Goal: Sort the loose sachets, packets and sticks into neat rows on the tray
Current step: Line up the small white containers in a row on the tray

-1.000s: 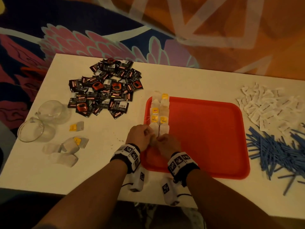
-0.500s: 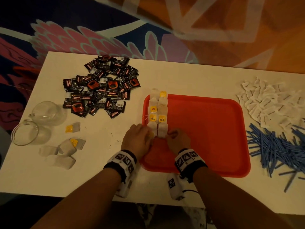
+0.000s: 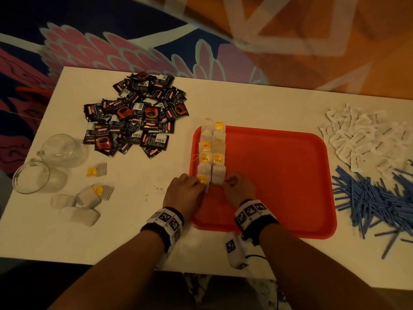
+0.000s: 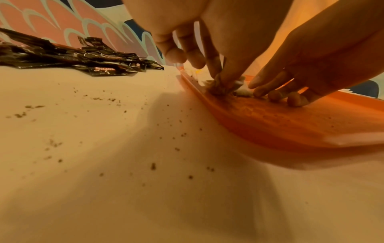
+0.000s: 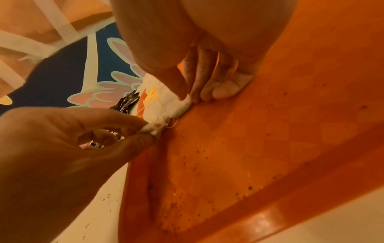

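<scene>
Pinching the near corner of a tea bag (image 3: pixel 203 182) between thumb and fingertip: left hand (image 3: pixel 184 193), grip narrow, other fingers loosely curled. Pressing down on the neighbouring bag (image 3: pixel 218 175) with thumb tip and nearly straight fingers, holding nothing: right hand (image 3: pixel 240 189).

Both bags at the near end of two short rows along the left edge of the red tray (image 3: pixel 279 175), lying on the tray floor, yellow tags up. Probably pinned by the right hand so the finished row does not slide while the left one tugs its bag square against it. Rows started hard against the left rim, likely to leave the bare red floor for the other kinds.

Waiting on the white table (image 3: pixel 134 231): black packets (image 3: pixel 138 117) heaped beyond the left hand, a few loose tea bags (image 3: pixel 85 204) near two glass cups (image 3: pixel 60 151), white sachets (image 3: pixel 362 139) and blue sticks (image 3: pixel 375 198) right of the tray.

From the head view, only backs of hands, grips hidden. From the right wrist, the pinch itself, paper bunched between thumb and finger. From the left wrist, dark crumbs (image 4: pixel 104 98) scattered over the table, barely showing from above.
</scene>
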